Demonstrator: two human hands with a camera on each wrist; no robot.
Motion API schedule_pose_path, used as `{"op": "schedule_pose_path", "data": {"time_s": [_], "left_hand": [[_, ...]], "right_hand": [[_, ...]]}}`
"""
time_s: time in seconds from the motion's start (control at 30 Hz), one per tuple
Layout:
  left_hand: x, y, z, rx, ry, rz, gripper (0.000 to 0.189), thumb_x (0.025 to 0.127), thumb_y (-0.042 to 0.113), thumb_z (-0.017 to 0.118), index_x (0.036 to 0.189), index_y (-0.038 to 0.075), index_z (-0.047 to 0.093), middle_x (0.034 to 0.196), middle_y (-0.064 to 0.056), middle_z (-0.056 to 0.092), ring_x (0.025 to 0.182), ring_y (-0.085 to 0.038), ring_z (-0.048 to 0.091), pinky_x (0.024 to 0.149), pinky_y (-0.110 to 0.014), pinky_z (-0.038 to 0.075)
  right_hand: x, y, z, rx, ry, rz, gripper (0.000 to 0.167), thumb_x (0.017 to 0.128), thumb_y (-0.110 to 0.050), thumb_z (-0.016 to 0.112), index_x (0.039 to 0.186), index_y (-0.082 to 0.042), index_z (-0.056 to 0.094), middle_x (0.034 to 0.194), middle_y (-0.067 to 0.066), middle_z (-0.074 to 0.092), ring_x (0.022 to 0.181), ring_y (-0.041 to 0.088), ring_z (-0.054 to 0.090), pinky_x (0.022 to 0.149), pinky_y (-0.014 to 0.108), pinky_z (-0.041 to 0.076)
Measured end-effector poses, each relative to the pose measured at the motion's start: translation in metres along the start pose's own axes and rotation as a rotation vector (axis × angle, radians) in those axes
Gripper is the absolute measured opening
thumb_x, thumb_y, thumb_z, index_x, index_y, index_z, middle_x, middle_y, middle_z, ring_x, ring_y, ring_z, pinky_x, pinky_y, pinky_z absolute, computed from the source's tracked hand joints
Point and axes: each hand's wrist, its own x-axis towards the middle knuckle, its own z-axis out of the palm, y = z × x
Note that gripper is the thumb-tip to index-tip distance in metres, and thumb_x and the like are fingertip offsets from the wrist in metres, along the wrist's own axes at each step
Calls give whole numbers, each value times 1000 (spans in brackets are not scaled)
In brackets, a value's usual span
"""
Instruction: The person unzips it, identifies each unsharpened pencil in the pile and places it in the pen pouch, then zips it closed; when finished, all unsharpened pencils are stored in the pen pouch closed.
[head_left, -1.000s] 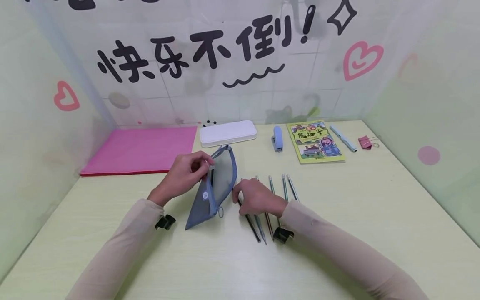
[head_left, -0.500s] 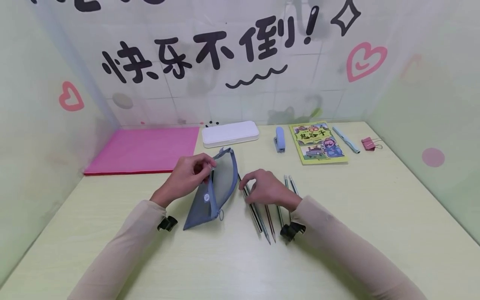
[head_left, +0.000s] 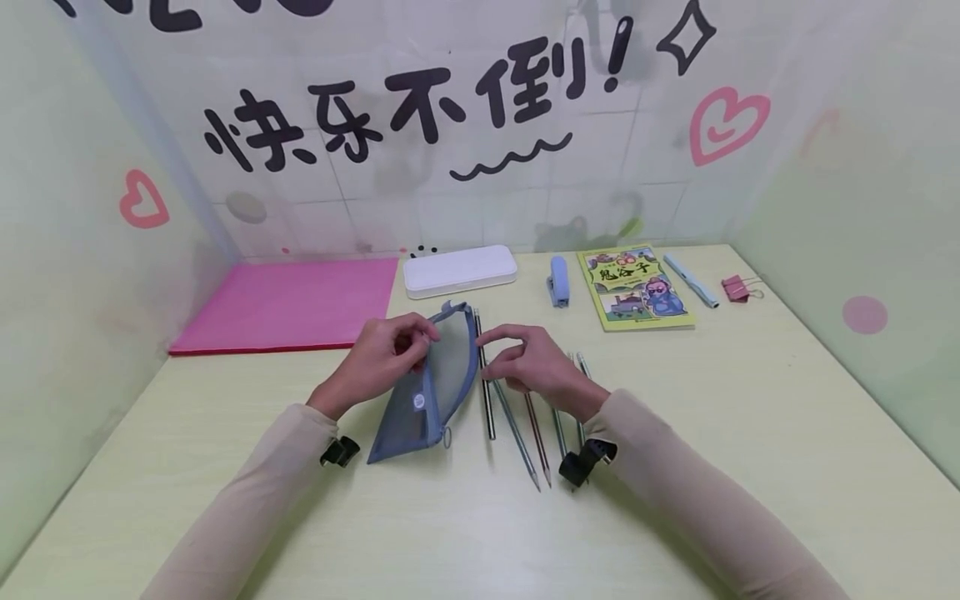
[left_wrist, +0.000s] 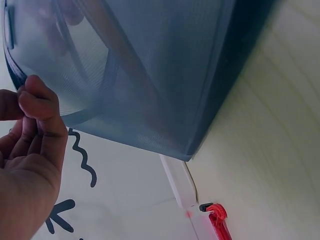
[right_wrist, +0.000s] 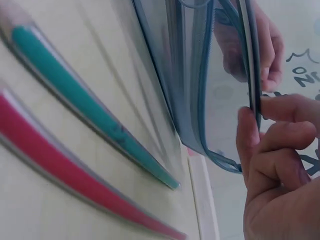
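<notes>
A blue mesh zip pouch [head_left: 401, 432] stands tilted on the table, its mouth spread. My left hand [head_left: 378, 354] pinches the near rim between thumb and fingertips. Just right of the pouch, my right hand [head_left: 536, 362] pinches a dark striped pencil [head_left: 489, 412] between thumb and index finger. This pencil is raised beside the pouch's far rim, outside the mouth. Under my right hand lie a blue-green pencil [head_left: 519, 437], a red one [head_left: 537, 437] and more green ones, partly hidden. In the left wrist view, a long strip shows dimly through the mesh [left_wrist: 165, 100].
Behind the pouch lie a pink folder [head_left: 288, 304] and a white case [head_left: 459, 271]. Farther right are a blue stapler [head_left: 558, 282], a yellow comic-style book [head_left: 637, 287], a light blue pen [head_left: 692, 281] and a pink binder clip [head_left: 737, 288]. A printed sheet hangs behind the table.
My right hand has taken up the dark striped pencil from the row and lifted it upright toward the pouch. My left hand keeps its pinch on the rim.
</notes>
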Motion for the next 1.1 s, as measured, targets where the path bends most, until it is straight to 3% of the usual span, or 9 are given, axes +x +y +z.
{"op": "schedule_pose_path", "data": {"time_s": [0.23, 0.43, 0.77, 1.1], "left_hand": [[1, 2, 4, 5, -8, 1, 19, 99, 6, 49, 102, 7, 69, 69, -7, 62, 61, -18, 61, 53, -26, 50], [2, 3, 7, 3, -6, -12, 19, 100, 8, 50, 102, 8, 68, 72, -7, 63, 62, -18, 61, 57, -26, 53], [5, 4, 10, 4, 7, -17, 21, 98, 6, 51, 108, 1, 68, 74, -7, 65, 64, -17, 61, 59, -25, 54], [6, 1, 14, -17, -6, -9, 19, 98, 7, 52, 108, 4, 68, 75, -7, 66, 64, -16, 62, 60, -24, 55]], "right_hand": [[6, -2, 13, 105, 96, -45, 40, 88, -6, 71, 126, -16, 63, 81, 12, 73, 47, 12, 34, 48, 24, 29], [13, -3, 25, 148, 186, -75, 39, 88, -4, 72, 124, -15, 64, 75, 3, 72, 48, 12, 36, 49, 24, 29], [10, -1, 37, 62, 164, -54, 42, 86, -5, 73, 127, -10, 63, 80, 7, 74, 49, 14, 39, 50, 25, 32], [11, -2, 45, -91, 173, -56, 38, 85, -10, 76, 121, -14, 66, 82, 6, 76, 68, 17, 64, 60, 25, 43]]}}
